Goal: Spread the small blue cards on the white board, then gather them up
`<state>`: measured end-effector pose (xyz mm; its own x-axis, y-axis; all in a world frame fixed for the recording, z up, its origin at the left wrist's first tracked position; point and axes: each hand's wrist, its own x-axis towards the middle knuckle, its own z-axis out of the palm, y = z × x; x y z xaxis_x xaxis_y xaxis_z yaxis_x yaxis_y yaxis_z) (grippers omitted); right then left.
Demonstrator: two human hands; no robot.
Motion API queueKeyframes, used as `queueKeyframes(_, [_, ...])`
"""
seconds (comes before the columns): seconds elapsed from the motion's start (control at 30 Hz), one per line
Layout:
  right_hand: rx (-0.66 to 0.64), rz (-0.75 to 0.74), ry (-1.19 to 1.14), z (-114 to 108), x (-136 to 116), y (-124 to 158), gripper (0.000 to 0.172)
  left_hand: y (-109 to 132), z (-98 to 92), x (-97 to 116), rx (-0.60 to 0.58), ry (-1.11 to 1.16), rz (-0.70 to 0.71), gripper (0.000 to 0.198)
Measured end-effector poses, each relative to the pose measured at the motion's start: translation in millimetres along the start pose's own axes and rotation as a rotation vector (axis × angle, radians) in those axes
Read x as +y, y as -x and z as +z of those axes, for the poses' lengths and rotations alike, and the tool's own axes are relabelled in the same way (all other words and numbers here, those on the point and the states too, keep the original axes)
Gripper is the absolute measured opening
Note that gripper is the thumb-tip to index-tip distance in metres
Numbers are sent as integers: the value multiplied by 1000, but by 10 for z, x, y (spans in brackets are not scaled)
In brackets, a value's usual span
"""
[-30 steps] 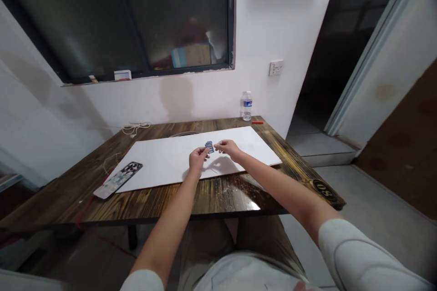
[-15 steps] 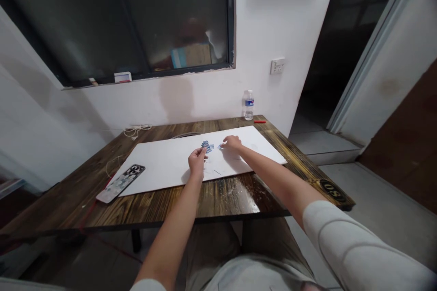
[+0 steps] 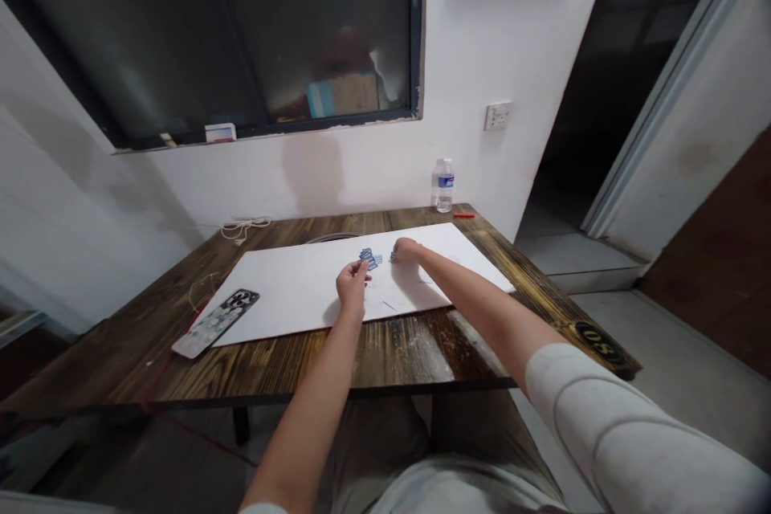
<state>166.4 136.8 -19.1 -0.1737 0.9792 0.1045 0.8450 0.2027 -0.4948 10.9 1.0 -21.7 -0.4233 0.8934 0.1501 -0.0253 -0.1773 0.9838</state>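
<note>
The left hand is hovering over the white board on the desk, and its thumb and fingers are pinching the lower edge of a cluster of small blue pieces. The pieces are overlapping and fanning out above the fingertips, over the middle of the board; a paler blue bit is showing just to their right, though whether it is belonging to the cluster or lying apart is unclear. The right hand is reaching across the board a little to the right, its fingers curling downward beside another small blue piece; whether they are gripping it or only touching it cannot be told, since the hand is partly hiding it. A dark thin line is showing near the board's front edge. A phone is lying aslant over the board's left end, its camera corner pointing away from the person. Toward the wall, a white cable is lying coiled at the desk's left, while a water bottle is standing upright at the right, with a red pen-like stick lying near its base.
</note>
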Motion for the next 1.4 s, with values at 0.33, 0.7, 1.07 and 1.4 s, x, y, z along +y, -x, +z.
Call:
queueKeyframes(0.33, [38, -194, -181, -108, -40, 261, 14, 12, 6, 19, 5, 12, -21, 40])
queueKeyframes(0.7, [-81, -253, -937, -146, -129, 643, 42, -21, -3, -4, -38, -31, -67, 40])
queueKeyframes(1.07, [-247, -256, -1087, -191, -168, 767, 49, 21, 30, 31, -318, 23, -58, 48])
queueKeyframes(1.4, [-22, -140, -730, -168, -34, 465, 32, -21, 5, 34, -14, 30, 56, 46])
